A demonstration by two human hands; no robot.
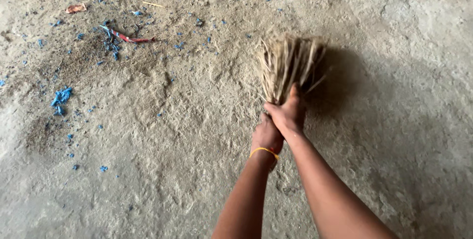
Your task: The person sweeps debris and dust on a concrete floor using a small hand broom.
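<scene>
- Right hand point(288, 113): fingers clenched around the neck of the broom point(289, 64), positioned ahead of the other hand.
- Left hand point(267, 135): fingers wrapped around the same bundle, directly behind and touching the right hand; a yellow band point(264, 151) circles its wrist.
- Broom: a bundle of dry straw bristles, fanned outward away from the person, tips blurred, over the dusty concrete floor point(394, 135), right of frame centre.
- Blue scraps point(61, 96): scattered across the left and upper floor area, well apart from the bristles.
- Red strip point(130, 38): lies among the scraps at upper left.
- Dry leaf point(75, 8): lies near the top left edge.
</scene>
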